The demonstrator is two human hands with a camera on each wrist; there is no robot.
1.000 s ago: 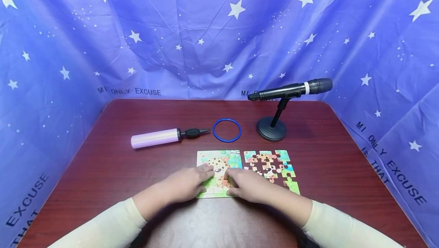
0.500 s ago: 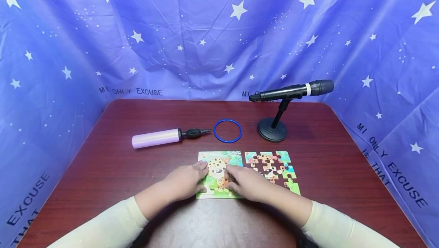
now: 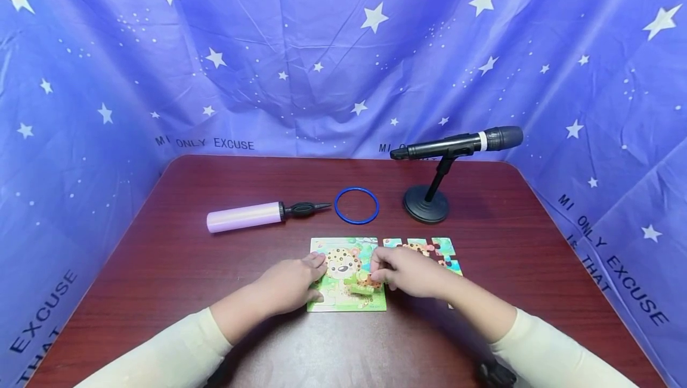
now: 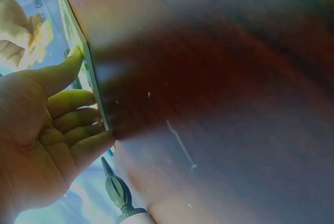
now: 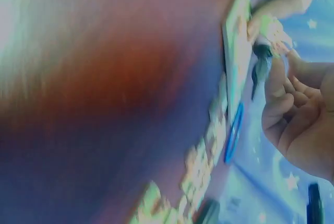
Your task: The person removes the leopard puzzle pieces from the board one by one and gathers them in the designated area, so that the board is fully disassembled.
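Note:
A leopard jigsaw board (image 3: 373, 306) lies flat near the middle of the table. My left hand (image 3: 290, 285) rests at its left edge, fingertips on the border; in the left wrist view, the thumb and fingers (image 4: 78, 98) lie along that edge. My right hand (image 3: 415, 272) is over the board's right side. Between thumb and index finger it pinches a green and orange puzzle piece (image 3: 361, 287), raised and tilted above the board; the right wrist view shows this piece (image 5: 276, 33) at the fingertips. Faded printing shows in the board below it.
Several loose puzzle pieces (image 3: 442, 246) lie right of the board, partly hidden by my right hand. Behind are a lilac hand pump (image 3: 244, 217) with a black nozzle, a blue ring (image 3: 356, 222), and a microphone (image 3: 456, 145) on a round-based stand (image 3: 426, 204). A starry curtain (image 3: 322, 36) surrounds the table.
My right hand has moved right and lifted, raising the pinched puzzle piece out of the board. My left hand has slid slightly left to the board's edge.

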